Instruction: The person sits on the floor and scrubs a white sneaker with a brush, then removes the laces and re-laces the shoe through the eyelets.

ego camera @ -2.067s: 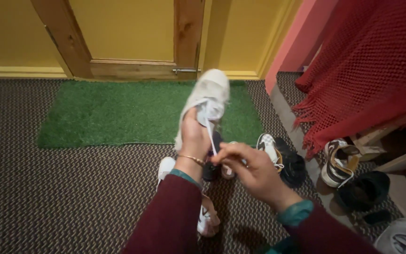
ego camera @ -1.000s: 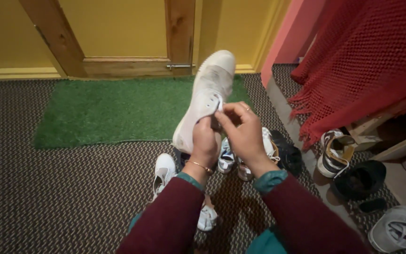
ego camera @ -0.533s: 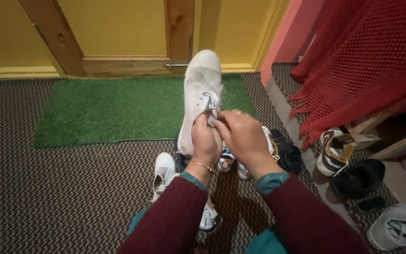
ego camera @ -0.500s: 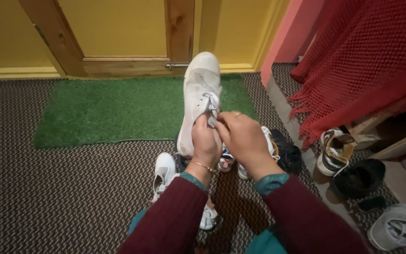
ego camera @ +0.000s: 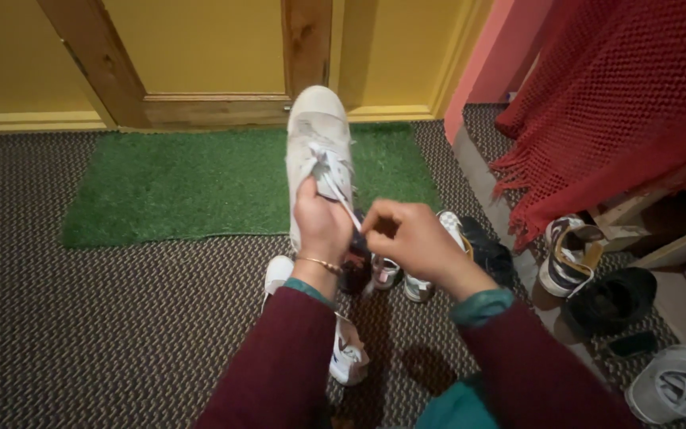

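Note:
My left hand (ego camera: 321, 226) grips a white canvas sneaker (ego camera: 317, 139) by its rear half and holds it in the air, toe pointing away toward the door. My right hand (ego camera: 410, 238) pinches the white shoelace (ego camera: 344, 208) and draws it taut from the eyelets toward me. A thin gold bangle circles my left wrist. Both arms wear maroon sleeves with teal cuffs.
A green grass-like mat (ego camera: 200, 183) lies before a yellow wooden door (ego camera: 200, 48). Several shoes (ego camera: 406, 278) lie on the patterned carpet (ego camera: 81, 318) under my hands, more (ego camera: 569, 258) by a red knitted cloth (ego camera: 621, 103) at the right.
The sneaker has shifted a little to the left. My right hand has moved from the eyelets back toward me, pulling the lace out taut.

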